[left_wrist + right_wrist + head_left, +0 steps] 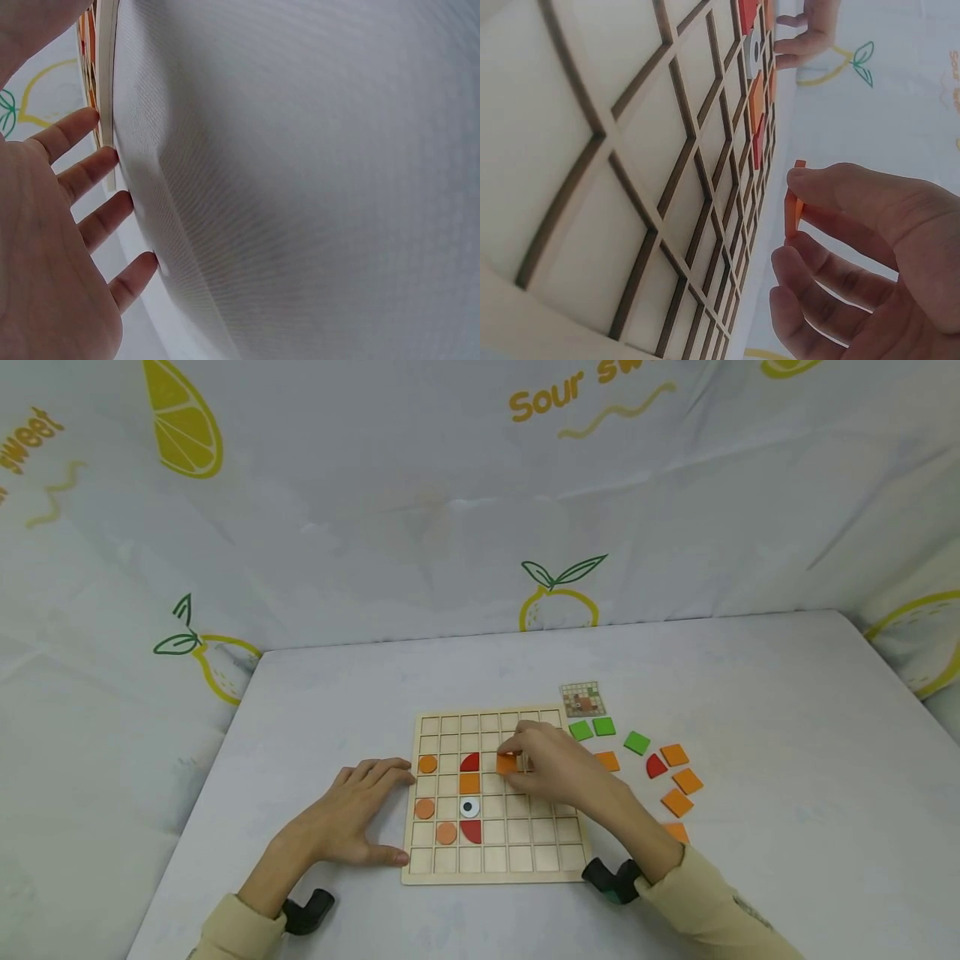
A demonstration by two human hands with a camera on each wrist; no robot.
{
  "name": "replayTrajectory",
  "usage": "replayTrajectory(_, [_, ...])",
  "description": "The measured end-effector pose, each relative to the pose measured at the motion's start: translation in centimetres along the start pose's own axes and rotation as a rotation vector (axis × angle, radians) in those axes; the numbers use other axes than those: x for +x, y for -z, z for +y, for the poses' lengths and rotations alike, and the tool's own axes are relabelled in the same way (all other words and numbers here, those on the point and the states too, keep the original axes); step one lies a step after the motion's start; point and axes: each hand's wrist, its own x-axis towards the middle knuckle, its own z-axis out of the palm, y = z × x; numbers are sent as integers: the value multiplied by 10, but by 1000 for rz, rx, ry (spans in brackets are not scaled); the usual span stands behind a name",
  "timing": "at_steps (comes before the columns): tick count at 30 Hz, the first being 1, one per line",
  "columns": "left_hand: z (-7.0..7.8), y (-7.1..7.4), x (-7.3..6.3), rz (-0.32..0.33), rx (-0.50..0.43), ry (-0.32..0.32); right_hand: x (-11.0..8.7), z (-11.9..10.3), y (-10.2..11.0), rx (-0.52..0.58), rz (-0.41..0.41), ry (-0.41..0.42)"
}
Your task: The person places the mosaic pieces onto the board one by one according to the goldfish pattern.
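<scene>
From near sleeves (708,902), pinching orange tile (507,764) with right hand (557,766) over board (521,832) — with discs (446,832) in left cells (454,843) — laying left hand (356,814), fingers apart, beside.

Orange txt "Sour sw…" (555,393) up top on white bkgd cloth (420,543), rest cut off; "sweet" (32,438) same cloth, far L edge of head cam.

The left hand (348,820) has its fingers spread and its thumb out wide, while the right hand (558,766) bends its fingers and pinches with its thumb.
</scene>
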Motion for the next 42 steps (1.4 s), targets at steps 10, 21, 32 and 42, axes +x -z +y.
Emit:
replayTrajectory(10, [0,0,1,-3,0,10,9,0,-1,15,-29,-23])
replayTrajectory(21, [0,-1,1,-16,-15,28,11,2,-5,26,-37,-46])
replayTrajectory(32, [-1,-1,0,-25,-19,31,13,4,-8,23,-33,-39])
replayTrajectory(42, [0,-1,0,-27,-22,37,19,1,-9,-28,-36,-63])
